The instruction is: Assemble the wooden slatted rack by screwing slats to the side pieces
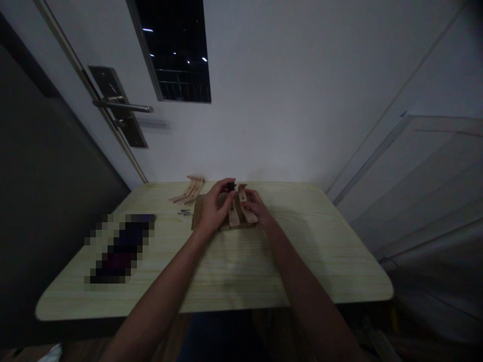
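Observation:
My left hand (pixel 219 203) is closed, with a small dark block (pixel 231 186) between thumb and fingers; its exact kind is too dim to make out. My right hand (pixel 259 207) grips a bent wooden piece (pixel 248 213) with a hole in it, its short end turned up at the far side. Beside that lies a second wooden piece (pixel 234 217), partly covered by my left hand. Both rest over a brown cardboard piece (pixel 197 210). Left of the cardboard are several small screws (pixel 184 212), and behind them two more bent wooden pieces (pixel 193 191) lie together.
A pale wood-grain table (pixel 234 276) carries everything and stands against a white door (pixel 264 125) with a metal handle (pixel 128 106). A blurred-out dark item (pixel 124 246) lies at the table's left. White covered panels (pixel 422 186) rise at the right.

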`<state>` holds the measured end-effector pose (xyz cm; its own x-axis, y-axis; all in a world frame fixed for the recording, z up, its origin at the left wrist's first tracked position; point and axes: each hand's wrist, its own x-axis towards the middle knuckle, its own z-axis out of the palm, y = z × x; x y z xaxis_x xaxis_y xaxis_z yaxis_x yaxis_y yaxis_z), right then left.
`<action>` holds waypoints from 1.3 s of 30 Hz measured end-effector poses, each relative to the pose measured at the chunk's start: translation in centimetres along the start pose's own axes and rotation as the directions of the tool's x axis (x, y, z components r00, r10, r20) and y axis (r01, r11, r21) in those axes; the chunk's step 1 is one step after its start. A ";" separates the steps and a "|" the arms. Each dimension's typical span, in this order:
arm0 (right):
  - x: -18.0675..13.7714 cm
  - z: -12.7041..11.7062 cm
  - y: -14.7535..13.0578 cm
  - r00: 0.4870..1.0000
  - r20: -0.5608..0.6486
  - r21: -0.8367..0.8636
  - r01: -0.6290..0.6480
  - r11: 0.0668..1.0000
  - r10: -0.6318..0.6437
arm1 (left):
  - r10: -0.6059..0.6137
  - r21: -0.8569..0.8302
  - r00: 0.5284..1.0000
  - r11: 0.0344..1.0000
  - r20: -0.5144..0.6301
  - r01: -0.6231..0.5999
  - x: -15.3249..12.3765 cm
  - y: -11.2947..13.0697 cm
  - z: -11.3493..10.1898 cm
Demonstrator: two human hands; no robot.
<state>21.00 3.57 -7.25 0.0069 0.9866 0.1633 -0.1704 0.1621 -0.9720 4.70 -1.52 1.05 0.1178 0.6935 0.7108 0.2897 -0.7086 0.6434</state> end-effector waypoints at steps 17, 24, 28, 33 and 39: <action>-0.2 0.1 -0.8 1.000 0.004 0.003 -0.028 1.000 0.028 | -0.043 0.001 0.996 0.999 -0.073 0.044 -0.1 -0.8 0.4; -0.2 0.1 -0.2 1.000 0.008 0.021 0.009 1.000 -0.009 | 0.000 0.005 1.000 1.000 0.002 0.000 -0.1 -0.4 0.1; -0.1 0.1 -0.3 1.000 0.009 0.027 0.014 1.000 -0.014 | 0.009 0.041 1.000 0.999 -0.021 -0.008 0.0 -0.3 0.1; -0.2 0.2 -0.6 1.000 0.025 0.024 -0.009 1.000 0.008 | 0.074 0.114 0.996 0.991 -0.055 -0.067 0.3 -0.2 0.1; -0.3 0.1 -0.6 1.000 0.001 -0.003 -0.023 1.000 0.023 | 0.086 0.159 0.982 0.986 -0.167 -0.060 0.4 -0.9 0.2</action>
<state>20.98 3.21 -6.69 0.0017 0.9900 0.1414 -0.1678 0.1396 -0.9759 4.69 -0.64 0.70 -0.0182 0.5982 0.8012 0.4292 -0.7191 0.5466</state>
